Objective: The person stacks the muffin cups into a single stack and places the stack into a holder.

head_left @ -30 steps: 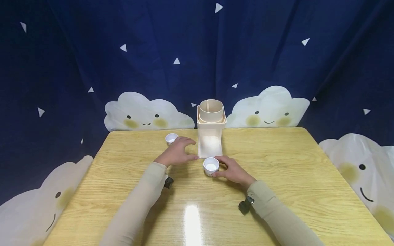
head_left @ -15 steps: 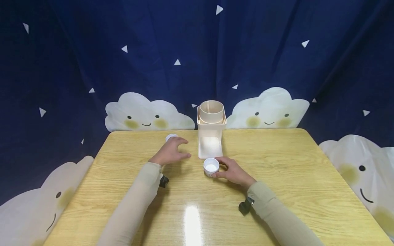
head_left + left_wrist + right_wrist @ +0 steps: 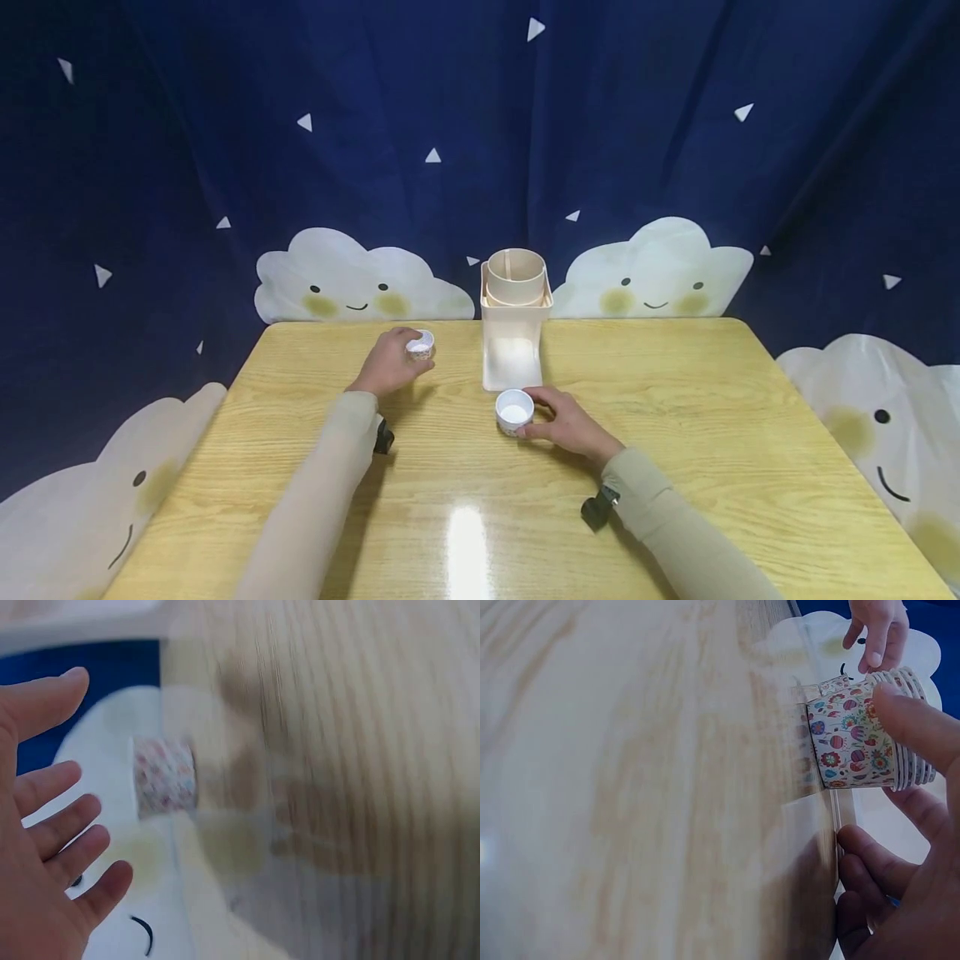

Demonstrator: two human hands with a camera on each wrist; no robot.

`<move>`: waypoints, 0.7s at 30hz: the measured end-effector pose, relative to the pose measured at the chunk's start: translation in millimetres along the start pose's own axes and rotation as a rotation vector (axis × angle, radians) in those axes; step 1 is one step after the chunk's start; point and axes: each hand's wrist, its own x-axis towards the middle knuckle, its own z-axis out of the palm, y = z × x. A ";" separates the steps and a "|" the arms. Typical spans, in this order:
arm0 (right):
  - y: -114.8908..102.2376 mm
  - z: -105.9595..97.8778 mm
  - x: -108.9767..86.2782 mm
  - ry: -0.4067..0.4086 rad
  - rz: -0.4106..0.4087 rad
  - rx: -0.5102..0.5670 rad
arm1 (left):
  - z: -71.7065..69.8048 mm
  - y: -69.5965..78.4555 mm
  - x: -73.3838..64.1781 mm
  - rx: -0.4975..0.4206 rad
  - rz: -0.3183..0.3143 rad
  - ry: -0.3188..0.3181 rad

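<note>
With thumb and fingers, my right hand (image 3: pixel 567 422) grips a small stack of nested paper cups (image 3: pixel 849 742) with a colourful flower print. The stack stands mouth up on the table, in front of a cream plastic holder (image 3: pixel 512 346) that has a round tube in its top. Farther back on the left is a single patterned paper cup (image 3: pixel 422 346), also upright. My left hand (image 3: pixel 386 363) is at this cup, thumb and index finger spread to either side of it in the head view. In the left wrist view its fingers (image 3: pixel 71 825) are spread, with a gap to the cup (image 3: pixel 165 778).
The wooden table (image 3: pixel 660 392) is glossy and reflects a bright light near its front. A dark blue curtain (image 3: pixel 480 100) with white triangles and smiling clouds surrounds its back and sides. Small black cameras sit on both wrists.
My left hand has moved left, away from the holder, to the single cup, with its fingers coming to either side of it. My right hand and the cup stack have stayed in place.
</note>
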 end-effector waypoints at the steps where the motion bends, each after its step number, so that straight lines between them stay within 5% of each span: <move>1: -0.3 -0.3 0.2 0.000 0.002 -0.002 | -1.4 -3.0 1.7 0.009 -0.014 0.010; 8: -1.4 -0.5 1.0 0.001 0.012 -0.016 | -8.4 -16.6 10.9 0.001 -0.101 0.010; 21: -1.5 0.6 -0.3 0.008 0.006 -0.037 | 3.1 -27.4 22.3 -0.016 -0.256 -0.095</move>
